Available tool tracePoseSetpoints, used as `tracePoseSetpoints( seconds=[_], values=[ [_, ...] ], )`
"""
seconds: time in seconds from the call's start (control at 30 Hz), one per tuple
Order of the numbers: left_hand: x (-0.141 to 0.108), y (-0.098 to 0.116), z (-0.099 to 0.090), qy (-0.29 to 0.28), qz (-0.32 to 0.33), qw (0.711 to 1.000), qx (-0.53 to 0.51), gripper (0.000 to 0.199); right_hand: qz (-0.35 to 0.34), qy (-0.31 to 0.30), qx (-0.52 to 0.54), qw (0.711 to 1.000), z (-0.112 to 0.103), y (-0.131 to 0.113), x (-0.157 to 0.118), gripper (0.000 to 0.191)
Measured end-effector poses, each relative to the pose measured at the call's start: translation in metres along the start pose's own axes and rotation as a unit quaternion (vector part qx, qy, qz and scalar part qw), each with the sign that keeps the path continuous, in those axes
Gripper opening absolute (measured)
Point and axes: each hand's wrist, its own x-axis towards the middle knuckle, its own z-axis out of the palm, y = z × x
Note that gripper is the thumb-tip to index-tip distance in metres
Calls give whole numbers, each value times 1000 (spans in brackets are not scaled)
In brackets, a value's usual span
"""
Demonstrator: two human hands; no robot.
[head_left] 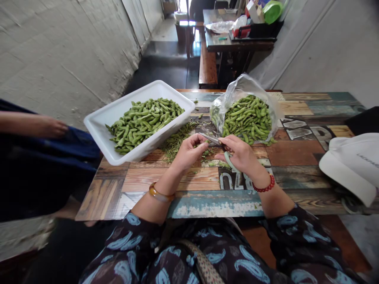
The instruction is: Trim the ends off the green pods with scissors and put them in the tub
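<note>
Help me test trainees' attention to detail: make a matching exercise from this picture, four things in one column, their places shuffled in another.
Things
1. scissors
2. white tub
3. clear plastic bag
4. red bead bracelet

Places
A. on the left part of the table
B. around the right wrist
C. on the table, beyond the right hand
D. held in the right hand

Pairs: 1-D, 2-A, 3-C, 4-B

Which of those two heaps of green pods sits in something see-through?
The right-hand heap: it lies in a clear plastic bag. The left-hand heap lies in a tub that is white, not clear.
</note>
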Motion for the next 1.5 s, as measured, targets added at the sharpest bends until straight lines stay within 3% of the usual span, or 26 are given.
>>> tracePoseSetpoints(
  seconds=[0.23, 0.43, 0.7, 0.87, 1.1, 1.2, 1.3, 1.43, 1.5],
  values=[
    [-1, 3, -1, -6, 3, 1000, 27, 21, -34, -16, 12, 999, 1, -1, 0, 49],
    [-1, 5, -2, -5, -1, 999, 48, 21, -41, -14, 7, 999, 2, 2, 0, 45],
    [0, -1, -1, -13, -22, 999, -22, 26, -25, -15, 15, 999, 4, 2, -1, 36],
    [1, 2, 0, -31, -65, 995, -67, 24, 55, 86, 9, 995, 0, 15, 2, 38],
    [6, 2, 0, -68, -92, 986, -124, 14, 159, 228, 97, 956, -31, 34, 3, 39],
    [10, 1, 9, -80, -89, 990, -77, 10, 175, 265, 142, 938, -41, 38, 2, 39],
    [18, -1, 28, -116, -43, 991, 58, 14, 178, 287, 157, 928, -47, 40, 2, 37],
    [38, -10, 63, -160, 93, 950, 251, 11, 173, 286, 155, 930, -49, 39, 3, 36],
    [47, -17, 81, -176, 130, 926, 309, 15, 172, 286, 154, 930, -49, 37, 5, 36]
  ],
)
